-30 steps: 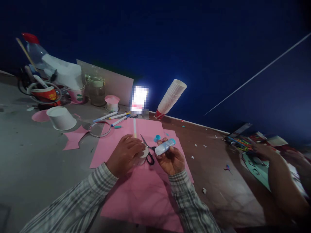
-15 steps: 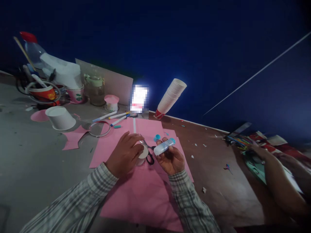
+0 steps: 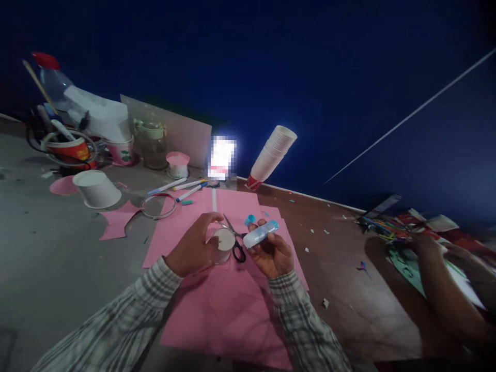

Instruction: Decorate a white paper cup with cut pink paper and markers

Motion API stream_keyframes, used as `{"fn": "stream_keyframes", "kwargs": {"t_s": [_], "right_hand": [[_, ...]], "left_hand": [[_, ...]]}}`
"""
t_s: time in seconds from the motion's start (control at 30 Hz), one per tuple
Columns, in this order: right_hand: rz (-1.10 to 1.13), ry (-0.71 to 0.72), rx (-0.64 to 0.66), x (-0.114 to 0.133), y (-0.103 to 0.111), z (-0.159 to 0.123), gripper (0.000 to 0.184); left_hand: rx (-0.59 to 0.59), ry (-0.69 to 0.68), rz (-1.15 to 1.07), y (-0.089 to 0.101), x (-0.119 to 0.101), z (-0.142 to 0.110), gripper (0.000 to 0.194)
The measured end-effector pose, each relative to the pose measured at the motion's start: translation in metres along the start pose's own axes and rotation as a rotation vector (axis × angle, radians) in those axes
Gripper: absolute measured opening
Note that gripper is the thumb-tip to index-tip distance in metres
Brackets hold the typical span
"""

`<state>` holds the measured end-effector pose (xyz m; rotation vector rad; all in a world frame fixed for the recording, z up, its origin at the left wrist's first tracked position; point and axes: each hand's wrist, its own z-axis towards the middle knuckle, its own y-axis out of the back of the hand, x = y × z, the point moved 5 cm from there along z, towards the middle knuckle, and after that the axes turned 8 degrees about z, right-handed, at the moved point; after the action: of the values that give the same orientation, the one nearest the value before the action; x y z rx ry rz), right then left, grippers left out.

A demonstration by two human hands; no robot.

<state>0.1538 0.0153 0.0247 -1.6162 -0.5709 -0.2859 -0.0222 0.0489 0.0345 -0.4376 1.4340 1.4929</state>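
Observation:
My left hand (image 3: 196,245) is open, its fingers curved apart around the left and far sides of a small upturned white paper cup (image 3: 225,239). The thumb is at the cup's near left edge; whether it touches is hard to tell. My right hand (image 3: 272,253) is closed on a glue stick (image 3: 260,233) with a clear, whitish body and a blue end, held tilted above the paper. Scissors (image 3: 237,245) with black handles lie between the cup and the glue stick. A blue cap (image 3: 250,220) rests just behind. Beneath are sheets of pink paper (image 3: 228,310).
Markers (image 3: 189,192), a ring (image 3: 158,206), a pink offcut (image 3: 118,220) and a white tub (image 3: 96,189) lie to the left. A lit, blurred-out screen (image 3: 221,157) and a leaning cup stack (image 3: 271,155) stand behind. Another person's arm (image 3: 445,284) is at right.
My left hand has drawn back left off the cup's top, and its fingers have spread around it. The glue stick has barely moved. The other person's arm has shifted.

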Motion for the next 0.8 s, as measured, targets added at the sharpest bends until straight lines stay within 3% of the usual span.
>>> {"fn": "stream_keyframes", "kwargs": {"t_s": [0.1, 0.23, 0.47, 0.6, 0.8], "right_hand": [[-0.019, 0.005, 0.001, -0.001, 0.001, 0.0, 0.034], [-0.055, 0.004, 0.018, -0.006, -0.002, 0.0, 0.032], [-0.093, 0.015, 0.07, -0.009, -0.008, -0.002, 0.028], [-0.075, 0.021, 0.088, -0.006, -0.008, -0.002, 0.026], [-0.053, 0.036, 0.095, -0.004, -0.009, -0.001, 0.032]], "left_hand": [[0.017, 0.147, -0.189, -0.007, 0.008, 0.003, 0.049], [0.027, 0.172, -0.301, -0.014, 0.003, 0.005, 0.048], [0.028, 0.152, -0.08, -0.011, -0.006, 0.009, 0.045], [0.013, 0.135, 0.024, -0.009, -0.004, 0.011, 0.031], [-0.043, 0.218, -0.109, -0.011, 0.005, 0.012, 0.03]]}}
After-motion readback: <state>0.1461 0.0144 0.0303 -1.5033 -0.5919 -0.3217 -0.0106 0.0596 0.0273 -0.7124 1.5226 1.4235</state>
